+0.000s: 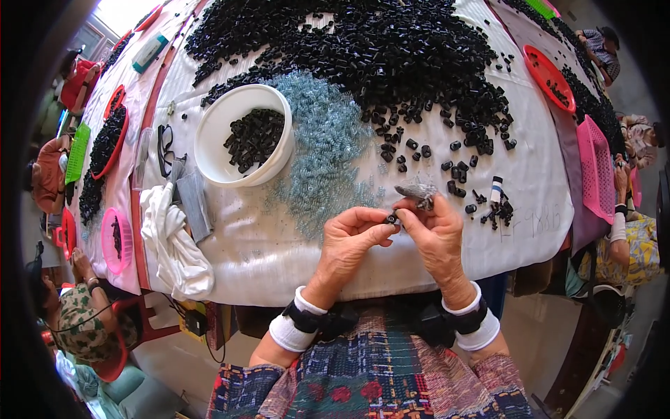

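Note:
My left hand [352,237] pinches a small black plastic part [392,219] between thumb and finger, just above the table's near edge. From the other side the thumb and finger of my right hand [436,230] close on the same part. A greyish, pointed bundle [417,191] shows at the upper fingers of my right hand; its kind I cannot make out. Beyond my hands lies a spread of small clear-blue coil springs [317,140]. Loose black cylindrical caps [412,144] are scattered past my right hand, with smaller black pieces [497,213] nearer.
A white bowl [206,150] holding black pieces stands left of the springs. A large heap of black caps [363,56] covers the far table. White cloth [171,244], glasses [165,150] and a small white bottle [496,188] lie around. People sit at side tables with baskets [595,167].

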Available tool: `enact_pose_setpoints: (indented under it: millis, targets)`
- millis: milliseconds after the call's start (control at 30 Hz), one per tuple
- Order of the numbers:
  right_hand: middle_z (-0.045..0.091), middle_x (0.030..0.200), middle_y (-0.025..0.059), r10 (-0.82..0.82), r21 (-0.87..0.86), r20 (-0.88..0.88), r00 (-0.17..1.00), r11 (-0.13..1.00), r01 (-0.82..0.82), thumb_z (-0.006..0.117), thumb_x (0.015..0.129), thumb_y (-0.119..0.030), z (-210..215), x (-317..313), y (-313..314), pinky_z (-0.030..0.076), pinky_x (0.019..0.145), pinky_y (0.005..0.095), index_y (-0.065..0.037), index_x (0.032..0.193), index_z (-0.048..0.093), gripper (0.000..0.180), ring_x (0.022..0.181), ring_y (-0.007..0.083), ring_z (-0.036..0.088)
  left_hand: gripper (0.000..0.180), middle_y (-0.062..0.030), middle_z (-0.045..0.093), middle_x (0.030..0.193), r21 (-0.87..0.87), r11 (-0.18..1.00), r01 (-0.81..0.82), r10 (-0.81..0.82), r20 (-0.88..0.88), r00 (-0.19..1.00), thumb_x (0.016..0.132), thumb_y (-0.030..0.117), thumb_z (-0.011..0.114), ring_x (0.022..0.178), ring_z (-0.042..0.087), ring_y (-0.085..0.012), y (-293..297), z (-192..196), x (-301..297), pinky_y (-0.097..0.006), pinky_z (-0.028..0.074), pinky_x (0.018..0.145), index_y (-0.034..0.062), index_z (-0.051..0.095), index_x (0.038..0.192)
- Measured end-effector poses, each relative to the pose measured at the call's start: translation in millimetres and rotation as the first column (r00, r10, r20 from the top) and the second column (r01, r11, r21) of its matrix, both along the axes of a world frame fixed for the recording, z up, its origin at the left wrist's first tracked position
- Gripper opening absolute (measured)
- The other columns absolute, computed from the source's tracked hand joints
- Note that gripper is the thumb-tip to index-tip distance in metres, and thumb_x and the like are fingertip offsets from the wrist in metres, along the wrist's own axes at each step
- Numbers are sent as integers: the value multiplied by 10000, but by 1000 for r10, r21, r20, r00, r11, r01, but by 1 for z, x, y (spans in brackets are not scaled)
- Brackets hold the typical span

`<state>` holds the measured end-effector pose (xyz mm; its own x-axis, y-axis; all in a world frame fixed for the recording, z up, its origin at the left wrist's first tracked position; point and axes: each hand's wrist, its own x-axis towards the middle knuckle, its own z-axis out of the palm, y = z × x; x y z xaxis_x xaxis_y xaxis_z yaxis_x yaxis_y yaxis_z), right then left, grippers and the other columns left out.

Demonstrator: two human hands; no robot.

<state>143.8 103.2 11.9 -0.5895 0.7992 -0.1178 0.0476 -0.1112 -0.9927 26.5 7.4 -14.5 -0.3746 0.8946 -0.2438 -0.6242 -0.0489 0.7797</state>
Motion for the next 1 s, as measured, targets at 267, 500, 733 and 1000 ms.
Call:
enact_pose_setpoints:
  millis: [267,500,733,1000]
  targets:
    - [665,831,64,-81,601,-1,997,797,65,672,756,38,2,2,-1,508,596,259,-38,957,654,216,723,141,649,182,-117,674,882,-45,999,15,-16,-38,999,824,50,668,800,667,-166,-1,3,1,-252,546,655,-23,619,983]
    - [627,783,86,-84,699,28,996,714,40,686,725,48,-2,0,-1,487,561,296,-39,943,652,237,647,208,617,185,-115,676,877,-34,999,13,-14,-44,999,823,48,669,802,666,-166,0,-1,0,-255,548,655,-27,619,985]
    - [609,771,109,-86,750,47,995,661,21,682,707,60,-1,2,-2,483,560,317,-9,894,630,205,650,248,599,173,-110,674,879,-65,998,7,-12,-72,997,820,36,667,793,666,-164,0,1,2,-248,551,645,-29,628,976]
    - [567,715,121,-102,760,105,989,650,-14,665,708,69,0,3,-3,459,559,357,2,810,592,142,644,284,563,175,-114,674,888,-133,991,24,-36,-92,995,821,42,668,782,667,-172,2,4,2,-249,544,637,-34,629,974]
